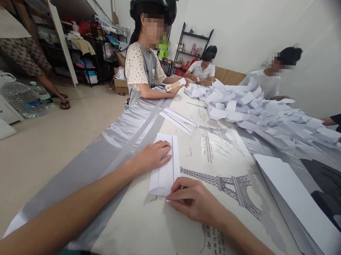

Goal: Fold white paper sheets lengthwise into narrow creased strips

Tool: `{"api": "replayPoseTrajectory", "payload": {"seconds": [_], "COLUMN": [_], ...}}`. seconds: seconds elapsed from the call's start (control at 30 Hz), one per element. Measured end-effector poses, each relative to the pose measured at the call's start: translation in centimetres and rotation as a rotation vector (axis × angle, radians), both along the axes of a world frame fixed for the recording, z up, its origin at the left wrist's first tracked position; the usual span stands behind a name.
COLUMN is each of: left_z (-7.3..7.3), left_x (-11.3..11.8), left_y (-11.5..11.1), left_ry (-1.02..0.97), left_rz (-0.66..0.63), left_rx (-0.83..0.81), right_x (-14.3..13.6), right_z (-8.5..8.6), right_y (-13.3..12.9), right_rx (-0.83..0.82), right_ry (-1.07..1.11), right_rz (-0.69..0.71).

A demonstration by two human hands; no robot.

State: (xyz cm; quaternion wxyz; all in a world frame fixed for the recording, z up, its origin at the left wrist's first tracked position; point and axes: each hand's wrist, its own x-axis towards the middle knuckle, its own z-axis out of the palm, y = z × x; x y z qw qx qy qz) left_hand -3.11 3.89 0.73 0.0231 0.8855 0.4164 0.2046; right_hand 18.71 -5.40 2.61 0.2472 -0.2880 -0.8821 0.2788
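A folded white paper [162, 177], shaped like an envelope, lies flat on the printed tablecloth with crease lines along its length. My left hand [154, 154] rests on its upper left part, fingers stretched out and pressing it down. At the lower right corner of the folded paper, my right hand [191, 198] is closed in a pinch on the paper's edge. The tips of the right thumb and index finger meet there, and a bit of white shows between them. Just beyond, another folded paper strip [178, 120] lies by itself.
A large heap of folded white papers [247, 103] covers the far right side. A stack of white sheets [293, 200] lies at the right. Across the table a person [147, 64] holds a wooden piece [174, 85] and white paper. Other people sit farther back.
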Motion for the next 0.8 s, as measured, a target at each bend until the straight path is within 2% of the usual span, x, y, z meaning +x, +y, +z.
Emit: {"api": "replayPoseTrajectory", "payload": {"seconds": [0.23,0.47,0.8], "left_z": [0.1,0.0,0.4], "left_x": [0.0,0.1,0.2], "left_y": [-0.1,0.0,-0.3], "left_ry": [-0.011,0.003,0.006], "left_rz": [0.0,0.001,-0.006], "left_rx": [0.001,0.007,-0.002], "right_x": [-0.3,-0.3,-0.7], "right_z": [1.1,1.7,1.3], "right_y": [-0.2,-0.1,0.0], "right_rx": [-0.182,-0.142,-0.24], "right_ry": [-0.066,-0.173,-0.168], "right_rz": [-0.058,-0.044,-0.129]}}
